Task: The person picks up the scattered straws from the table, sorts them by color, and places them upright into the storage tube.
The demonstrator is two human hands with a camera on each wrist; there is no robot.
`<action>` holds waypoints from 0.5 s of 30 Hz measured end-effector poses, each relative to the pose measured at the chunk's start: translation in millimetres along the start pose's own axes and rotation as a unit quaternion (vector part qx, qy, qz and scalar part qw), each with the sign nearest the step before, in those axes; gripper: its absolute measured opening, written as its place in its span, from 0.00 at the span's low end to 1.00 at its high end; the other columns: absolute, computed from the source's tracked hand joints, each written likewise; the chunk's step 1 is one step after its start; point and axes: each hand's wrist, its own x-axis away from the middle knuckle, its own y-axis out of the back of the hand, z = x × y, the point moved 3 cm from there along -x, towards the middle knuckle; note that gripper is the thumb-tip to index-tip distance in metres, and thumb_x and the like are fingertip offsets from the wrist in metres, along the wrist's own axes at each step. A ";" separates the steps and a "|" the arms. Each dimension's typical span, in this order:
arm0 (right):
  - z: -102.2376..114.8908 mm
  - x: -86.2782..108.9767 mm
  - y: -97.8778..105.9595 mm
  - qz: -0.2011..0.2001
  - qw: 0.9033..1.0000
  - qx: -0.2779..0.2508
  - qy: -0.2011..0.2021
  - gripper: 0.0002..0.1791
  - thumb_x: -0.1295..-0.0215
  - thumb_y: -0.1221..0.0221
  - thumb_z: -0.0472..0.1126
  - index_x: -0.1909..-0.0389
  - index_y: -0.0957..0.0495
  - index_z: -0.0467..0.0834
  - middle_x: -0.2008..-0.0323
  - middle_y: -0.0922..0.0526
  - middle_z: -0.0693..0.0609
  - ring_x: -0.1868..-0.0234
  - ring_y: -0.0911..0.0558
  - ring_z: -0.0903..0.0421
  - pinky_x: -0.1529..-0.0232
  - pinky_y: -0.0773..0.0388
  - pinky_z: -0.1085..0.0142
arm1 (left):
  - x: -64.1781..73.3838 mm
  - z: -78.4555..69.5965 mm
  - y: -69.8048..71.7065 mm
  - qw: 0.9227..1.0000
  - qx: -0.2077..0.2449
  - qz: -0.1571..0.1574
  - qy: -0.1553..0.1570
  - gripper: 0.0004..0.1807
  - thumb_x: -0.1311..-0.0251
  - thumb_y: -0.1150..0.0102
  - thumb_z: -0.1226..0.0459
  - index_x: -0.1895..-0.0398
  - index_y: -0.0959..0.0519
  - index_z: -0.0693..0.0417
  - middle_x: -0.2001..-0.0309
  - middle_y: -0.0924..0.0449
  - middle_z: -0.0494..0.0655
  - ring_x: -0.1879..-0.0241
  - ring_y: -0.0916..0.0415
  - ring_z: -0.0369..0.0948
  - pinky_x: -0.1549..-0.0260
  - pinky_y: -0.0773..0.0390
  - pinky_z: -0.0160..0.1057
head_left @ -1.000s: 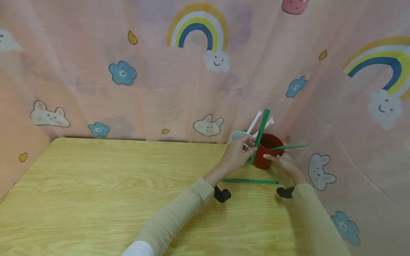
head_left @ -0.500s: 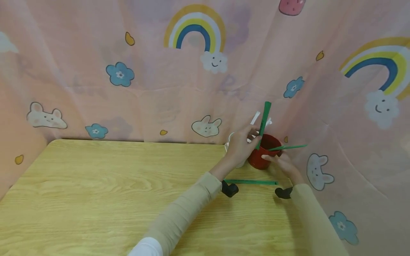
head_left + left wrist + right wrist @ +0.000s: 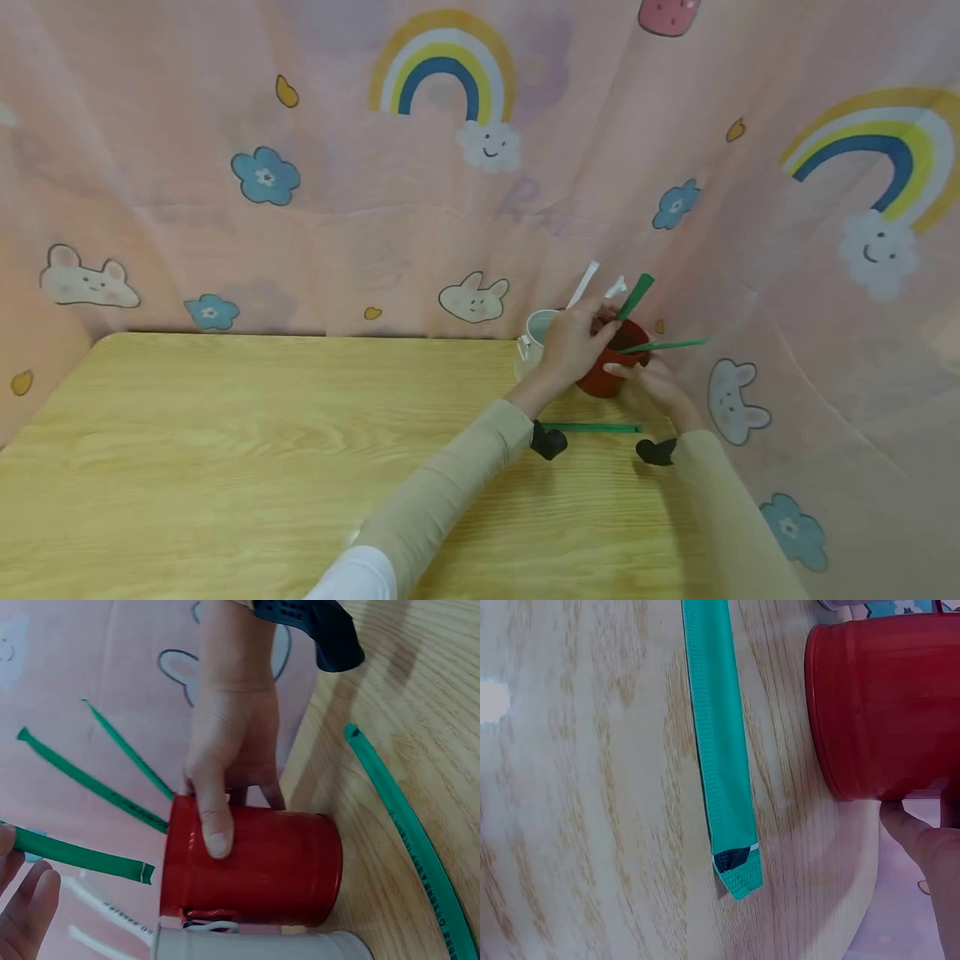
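My left hand (image 3: 577,342) pinches a long green stick packet (image 3: 636,296), tilted over the mouth of a red metal bucket (image 3: 600,385). In the left wrist view the lower end of this packet (image 3: 82,857) is right by the bucket's rim. My right hand (image 3: 663,387) grips the bucket from its right side, thumb lying along the wall. Two more green packets (image 3: 97,787) stick out of the red bucket, leaning toward the curtain. Another green packet (image 3: 724,735) lies flat on the table in front of the bucket.
Beside the red bucket, on its left, stands a white bucket (image 3: 525,354) with white stick packets (image 3: 583,283) in it. A pink patterned curtain (image 3: 360,250) hangs behind and on the right. Both buckets stand near the back right of the wooden table (image 3: 262,467).
My left hand has moved right, bringing its green packet from in front of the red bucket up and over the mouth. My right hand keeps its grip on the bucket.
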 end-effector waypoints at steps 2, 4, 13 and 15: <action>0.9 -0.2 -0.5 0.003 1.000 -0.002 0.003 0.45 0.38 0.38 0.52 0.26 0.50 0.45 0.26 0.45 0.43 0.26 0.47 0.43 0.30 0.49 0.40 | -1.3 1.7 -4.0 1.000 -0.026 0.009 -0.005 0.09 0.36 0.41 0.61 0.54 0.21 0.50 0.60 0.16 0.41 0.64 0.20 0.32 0.66 0.28 0.16; 1.9 -0.4 -0.9 0.004 1.000 -0.004 0.008 0.44 0.37 0.38 0.52 0.26 0.48 0.44 0.27 0.45 0.43 0.26 0.47 0.43 0.30 0.49 0.39 | -2.7 3.6 -7.7 0.999 -0.045 0.015 -0.009 0.09 0.36 0.41 0.60 0.54 0.21 0.49 0.61 0.16 0.40 0.65 0.21 0.31 0.68 0.30 0.16; 2.3 -0.3 -0.2 0.004 1.000 -0.024 0.008 0.42 0.36 0.39 0.46 0.27 0.48 0.40 0.27 0.46 0.40 0.25 0.52 0.40 0.29 0.53 0.39 | 1.7 16.2 -24.4 0.996 -0.073 0.043 0.010 0.09 0.37 0.40 0.61 0.54 0.21 0.48 0.64 0.17 0.38 0.70 0.25 0.30 0.75 0.34 0.19; 2.6 0.2 -0.2 0.003 1.000 -0.029 0.011 0.40 0.36 0.39 0.45 0.28 0.47 0.39 0.27 0.45 0.39 0.25 0.51 0.40 0.29 0.52 0.38 | 4.0 19.1 -29.8 0.995 -0.084 0.050 0.012 0.09 0.37 0.40 0.60 0.54 0.21 0.47 0.64 0.17 0.37 0.70 0.25 0.29 0.74 0.33 0.20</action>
